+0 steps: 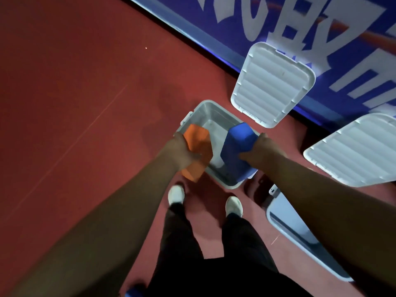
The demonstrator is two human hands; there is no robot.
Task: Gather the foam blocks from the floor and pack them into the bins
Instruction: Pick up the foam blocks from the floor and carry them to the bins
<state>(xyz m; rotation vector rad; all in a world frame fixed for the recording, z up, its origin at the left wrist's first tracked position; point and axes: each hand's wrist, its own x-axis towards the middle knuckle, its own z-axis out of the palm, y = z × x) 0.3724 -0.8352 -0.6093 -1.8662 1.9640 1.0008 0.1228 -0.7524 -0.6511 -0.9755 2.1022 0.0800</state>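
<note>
Centre of the frame: the left hand (185, 152) grips an orange foam block (199, 144) over the left rim of the open grey bin (209, 114), fingers curled round it. The right hand (258, 150) clamps a blue foam block (239, 144) above the bin's right side. A second bin (287, 228) sits lower right on the red floor (85, 103), and a white lid (272, 82) shows upper right.

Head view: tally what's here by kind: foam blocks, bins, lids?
Foam blocks: 2, orange foam block and blue foam block
Bins: 2, centre bin and right bin
Lids: 2, centre lid and right lid
Total: 6
Blue object at bottom edge: unclear, uncounted.
</note>
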